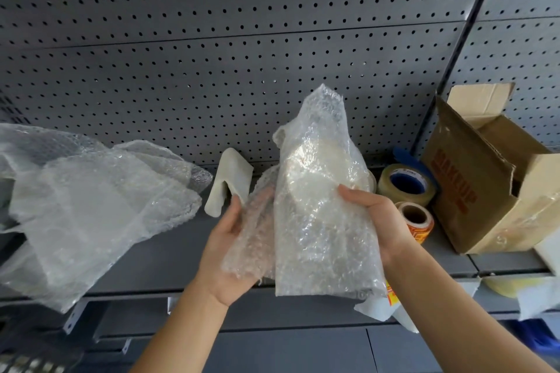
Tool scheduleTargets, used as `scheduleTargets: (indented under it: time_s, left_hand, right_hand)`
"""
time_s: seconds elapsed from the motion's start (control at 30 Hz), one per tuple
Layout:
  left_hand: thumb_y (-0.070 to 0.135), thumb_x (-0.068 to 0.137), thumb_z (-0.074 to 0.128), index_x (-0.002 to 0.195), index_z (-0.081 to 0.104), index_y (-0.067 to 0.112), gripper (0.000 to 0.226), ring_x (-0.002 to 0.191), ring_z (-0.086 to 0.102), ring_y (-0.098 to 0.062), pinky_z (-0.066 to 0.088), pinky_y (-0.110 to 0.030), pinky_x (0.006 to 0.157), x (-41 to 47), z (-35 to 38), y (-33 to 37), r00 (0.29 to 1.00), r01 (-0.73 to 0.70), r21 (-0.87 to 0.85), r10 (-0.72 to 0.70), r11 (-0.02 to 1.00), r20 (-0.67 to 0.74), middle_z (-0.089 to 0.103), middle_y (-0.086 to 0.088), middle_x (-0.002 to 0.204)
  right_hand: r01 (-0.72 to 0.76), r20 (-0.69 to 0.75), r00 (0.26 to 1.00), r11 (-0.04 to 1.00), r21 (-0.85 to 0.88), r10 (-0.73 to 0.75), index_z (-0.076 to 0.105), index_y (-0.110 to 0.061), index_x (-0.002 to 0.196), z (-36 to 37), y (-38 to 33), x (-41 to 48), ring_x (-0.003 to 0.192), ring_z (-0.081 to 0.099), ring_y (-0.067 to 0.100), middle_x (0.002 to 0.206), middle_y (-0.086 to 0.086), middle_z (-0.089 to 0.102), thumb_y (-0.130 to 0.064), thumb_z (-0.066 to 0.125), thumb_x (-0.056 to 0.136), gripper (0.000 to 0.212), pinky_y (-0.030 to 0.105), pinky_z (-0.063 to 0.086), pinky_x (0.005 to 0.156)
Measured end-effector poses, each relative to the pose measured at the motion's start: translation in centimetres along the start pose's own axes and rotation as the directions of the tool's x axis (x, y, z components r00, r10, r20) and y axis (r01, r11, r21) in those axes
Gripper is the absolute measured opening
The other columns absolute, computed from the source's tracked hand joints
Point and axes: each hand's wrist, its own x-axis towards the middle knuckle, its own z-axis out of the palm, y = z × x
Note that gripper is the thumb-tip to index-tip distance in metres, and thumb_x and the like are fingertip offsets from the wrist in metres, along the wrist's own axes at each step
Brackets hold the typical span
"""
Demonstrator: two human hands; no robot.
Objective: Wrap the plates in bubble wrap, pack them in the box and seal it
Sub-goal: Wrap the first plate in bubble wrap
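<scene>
I hold a pale round plate [315, 172] inside a sheet of bubble wrap [321, 221], upright above the grey shelf. My right hand [375, 215] grips the wrapped plate's right edge, thumb on the front. My left hand [230, 248] holds the loose left flap of the wrap from below, fingers curled behind it. An open brown cardboard box [491, 191] with red lettering stands at the right, flaps up. A roll of clear tape [406, 185] on a blue dispenser lies beside it.
A large heap of loose bubble wrap [91, 200] covers the shelf's left part. A folded white foam piece [227, 182] leans at the back. A small roll of orange-printed labels [416, 221] lies near the box. A perforated grey panel [242, 39] stands behind.
</scene>
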Motion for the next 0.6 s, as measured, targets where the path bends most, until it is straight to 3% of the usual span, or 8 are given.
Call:
scheduleTargets:
  time_s: [0.03,0.1,0.17,0.23,0.3,0.37,0.47,0.6]
  left_hand:
    - [0.061,0.104,0.044,0.153,0.048,0.021,0.063,0.143,0.048,-0.024,0.036,-0.044,0.12,-0.5,-0.2,0.3,0.997,-0.007,-0.022,0.005,1.0,-0.08,0.054,-0.007,0.152]
    - [0.064,0.103,0.041,0.153,0.047,0.02,0.067,0.146,0.044,-0.025,0.031,-0.046,0.123,-0.6,-0.2,0.8,0.993,0.113,-0.196,-0.115,0.974,0.003,0.049,-0.01,0.156]
    - [0.052,0.106,0.048,0.138,0.062,0.02,0.048,0.123,0.066,-0.012,0.051,-0.031,0.105,-0.4,0.3,0.8,0.98,0.18,-0.241,-0.152,0.954,0.128,0.063,-0.011,0.14]
    - [0.031,0.108,0.048,0.115,0.074,0.018,0.029,0.099,0.076,-0.011,0.058,-0.028,0.081,0.2,1.1,0.4,0.996,0.064,-0.216,-0.049,0.974,0.072,0.075,-0.01,0.121]
    - [0.028,0.105,0.047,0.101,0.079,0.018,0.033,0.104,0.075,-0.024,0.054,-0.042,0.087,0.8,1.3,-0.5,0.999,0.027,-0.121,-0.021,0.992,0.047,0.074,-0.01,0.123]
    - [0.023,0.098,0.064,0.095,0.071,0.021,0.009,0.105,0.071,-0.029,0.055,-0.048,0.089,1.6,1.2,-1.6,0.999,-0.046,0.069,0.047,0.997,-0.017,0.071,-0.009,0.121]
    - [0.025,0.082,0.084,0.108,0.055,0.031,0.04,0.109,0.069,-0.028,0.058,-0.051,0.093,1.6,2.1,-2.5,0.961,-0.158,0.37,0.229,0.916,-0.157,0.064,-0.005,0.122]
    - [0.015,0.08,0.086,0.128,0.047,0.024,0.062,0.1,0.074,-0.023,0.061,-0.04,0.079,2.2,2.3,-2.1,0.957,-0.069,0.26,0.138,0.963,-0.256,0.068,-0.003,0.118]
  right_hand:
    - [-0.01,-0.014,1.0,1.0,-0.004,0.01,0.06,-0.006,0.13,-0.3,0.2,0.2,0.087,0.075,0.039,0.103,0.02,0.076,-0.017,0.068,0.088,0.043,0.049,0.06,0.07]
    - [-0.034,-0.027,0.999,0.999,-0.011,0.034,0.061,-0.007,0.129,-0.7,0.6,0.4,0.088,0.075,0.04,0.104,0.021,0.075,-0.016,0.068,0.089,0.042,0.05,0.06,0.069]
    - [-0.051,-0.039,0.998,0.998,-0.022,0.05,0.061,-0.007,0.128,-1.0,0.9,0.8,0.089,0.074,0.041,0.105,0.021,0.075,-0.015,0.066,0.09,0.039,0.051,0.06,0.072]
    - [-0.063,-0.041,0.997,0.997,-0.04,0.061,0.06,-0.008,0.128,-1.2,1.4,1.1,0.097,0.072,0.043,0.11,0.022,0.074,-0.015,0.065,0.091,0.038,0.055,0.057,0.081]
    - [-0.067,-0.05,0.997,0.995,-0.067,0.064,0.06,-0.01,0.129,-1.4,2.1,1.5,0.103,0.07,0.045,0.113,0.022,0.073,-0.014,0.065,0.091,0.038,0.059,0.054,0.09]
    - [-0.074,-0.054,0.996,0.994,-0.086,0.07,0.059,-0.01,0.13,-1.3,3.0,1.7,0.106,0.069,0.045,0.115,0.022,0.072,-0.013,0.065,0.091,0.039,0.061,0.051,0.095]
    - [-0.086,-0.028,0.996,0.992,-0.088,0.084,0.062,-0.007,0.127,-1.1,4.2,1.9,0.106,0.07,0.043,0.115,0.023,0.072,-0.01,0.061,0.093,0.033,0.056,0.052,0.096]
    - [-0.083,-0.023,0.996,0.994,-0.077,0.081,0.061,-0.007,0.128,-1.1,4.7,2.3,0.108,0.069,0.043,0.117,0.024,0.071,-0.009,0.061,0.094,0.034,0.058,0.05,0.098]
